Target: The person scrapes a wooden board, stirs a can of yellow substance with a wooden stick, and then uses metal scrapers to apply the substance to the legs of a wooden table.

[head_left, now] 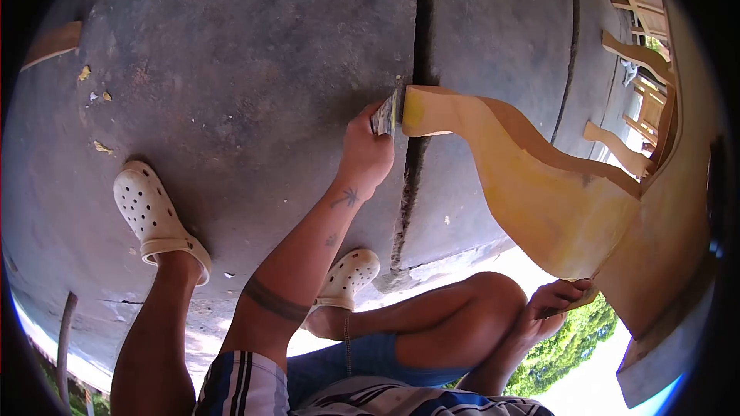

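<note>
My left hand (368, 156) is closed around a flat scraper (384, 117) with a smeared, stained blade. Its blade is beside the yellow-stained end of a curved wooden piece (539, 185); whether they touch is unclear. This piece widens toward the right, has yellowish patches on its face, and meets a larger wooden panel (655, 262). At the lower right, my right hand (551, 300) has its fingers closed on a thin flat piece (570, 302), close to the wide lower edge of the curved wood.
Dark concrete floor (254, 54) with long grooves spreads beneath. Small yellowish scraps (102, 147) lie at the left, near a wooden piece (54, 44). More curved wooden parts (620, 150) stand at the right. My feet wear pale clogs (150, 208).
</note>
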### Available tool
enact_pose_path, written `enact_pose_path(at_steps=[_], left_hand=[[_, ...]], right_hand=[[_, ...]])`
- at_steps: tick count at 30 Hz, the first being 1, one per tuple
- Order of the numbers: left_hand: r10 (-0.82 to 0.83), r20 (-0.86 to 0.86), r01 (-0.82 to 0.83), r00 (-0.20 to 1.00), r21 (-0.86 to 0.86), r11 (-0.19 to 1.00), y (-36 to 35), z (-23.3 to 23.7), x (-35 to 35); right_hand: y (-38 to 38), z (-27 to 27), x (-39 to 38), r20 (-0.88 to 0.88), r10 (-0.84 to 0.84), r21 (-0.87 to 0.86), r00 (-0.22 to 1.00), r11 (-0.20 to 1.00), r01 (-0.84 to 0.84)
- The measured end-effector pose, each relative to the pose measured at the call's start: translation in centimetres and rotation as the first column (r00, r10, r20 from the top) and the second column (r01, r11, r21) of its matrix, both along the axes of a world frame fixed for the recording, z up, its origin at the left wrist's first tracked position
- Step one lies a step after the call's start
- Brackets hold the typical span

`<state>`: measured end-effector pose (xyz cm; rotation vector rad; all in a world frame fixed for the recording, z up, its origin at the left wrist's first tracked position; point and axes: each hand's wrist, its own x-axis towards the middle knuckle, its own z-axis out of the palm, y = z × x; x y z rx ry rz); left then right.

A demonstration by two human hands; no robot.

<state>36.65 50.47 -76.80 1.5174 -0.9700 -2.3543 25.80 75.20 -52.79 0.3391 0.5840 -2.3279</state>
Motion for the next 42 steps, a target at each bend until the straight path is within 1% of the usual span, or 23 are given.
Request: enact_pose_path(at_steps=[1,4,7,10,11,14,15,18,19,21,23,24,26,29,32,33,36,37,39,40,42], left_hand=[[0.029,-0.021,-0.027,0.999,0.094,0.995,-0.3,0.0,-0.2],[0.029,-0.108,-0.015,0.994,0.129,0.991,-0.5,-0.4,-0.7],[-0.054,-0.063,0.051,0.997,-0.050,0.997,0.4,-0.2,-1.1],[-0.072,-0.001,0.067,0.997,-0.347,0.935,1.6,0.6,-1.8],[-0.086,0.014,0.084,0.996,-0.407,0.909,2.0,1.0,-2.0],[-0.133,0.114,0.172,0.985,-0.497,0.851,2.2,3.5,-2.7],[-0.152,0.113,0.188,0.982,-0.503,0.843,2.1,3.8,-2.8],[-0.263,0.012,0.231,0.965,-0.515,0.825,1.4,4.2,-1.4],[-0.271,-0.133,0.219,0.953,-0.314,0.924,1.2,3.9,-0.6],[-0.144,-0.043,0.129,0.989,-0.252,0.959,1.1,2.7,-0.8],[-0.111,0.062,0.127,0.992,-0.377,0.917,1.6,2.8,-1.8],[-0.093,0.157,0.161,0.983,-0.510,0.845,3.2,4.1,-3.3],[-0.139,-0.021,0.100,0.990,-0.591,0.800,3.0,5.8,-3.3],[-0.125,-0.041,0.095,0.991,-0.434,0.896,1.0,5.1,-1.7],[-0.128,0.209,0.231,0.970,-0.610,0.758,4.2,2.4,-3.6],[-0.096,0.257,0.261,0.962,-0.751,0.607,6.0,1.9,-4.7],[-0.152,0.111,0.183,0.982,-0.764,0.619,7.3,3.5,-3.8],[-0.208,0.122,0.224,0.970,-0.778,0.588,6.9,4.4,-2.6],[-0.211,0.002,0.153,0.978,-0.691,0.707,4.2,4.7,-0.5],[-0.213,-0.066,0.124,0.975,-0.632,0.765,3.3,4.5,0.6],[-0.156,-0.025,0.133,0.987,-0.404,0.905,2.0,2.1,1.3]], right_hand=[[0.1,0.0,0.0,0.005,0.001,-0.017,1.000,1.000,-0.001],[0.4,0.1,0.4,0.019,-0.039,-0.021,0.999,0.999,0.039],[0.4,0.1,0.5,-0.014,-0.026,-0.017,1.000,1.000,0.026],[-0.8,0.5,1.1,0.045,-0.098,-0.001,0.994,0.995,0.098],[-0.2,0.6,1.1,0.026,-0.098,-0.001,0.995,0.995,0.098],[1.1,0.4,0.9,-0.004,-0.089,-0.011,0.996,0.996,0.088],[1.2,0.4,0.9,0.005,-0.088,-0.013,0.996,0.996,0.088],[1.0,0.1,0.3,0.019,-0.053,-0.039,0.998,0.998,0.054],[1.0,-0.1,0.2,0.018,-0.036,-0.048,0.999,0.998,0.037],[1.0,-0.2,0.0,0.025,-0.034,-0.040,0.999,0.999,0.035],[0.9,0.2,0.0,0.022,-0.040,-0.024,0.999,0.999,0.041],[0.8,0.0,0.0,0.017,-0.045,-0.022,0.999,0.999,0.045],[0.7,-0.1,0.0,0.018,-0.051,-0.013,0.999,0.999,0.051],[1.1,-0.1,-0.2,0.009,-0.044,-0.020,0.999,0.999,0.044],[0.9,-0.2,0.2,-0.006,-0.043,-0.037,0.999,0.998,0.043],[0.7,-0.3,0.3,-0.010,-0.038,-0.038,0.999,0.999,0.038],[0.4,-0.3,0.3,-0.007,-0.031,-0.074,1.000,0.997,0.030],[0.4,-0.3,0.5,-0.015,-0.023,-0.071,1.000,0.997,0.022],[0.2,-0.3,0.1,-0.040,0.003,-0.064,0.999,0.998,-0.005],[0.2,-0.3,0.0,-0.023,0.005,-0.070,1.000,0.998,-0.007],[0.5,-0.1,0.1,0.004,0.002,-0.071,1.000,0.997,-0.002]])
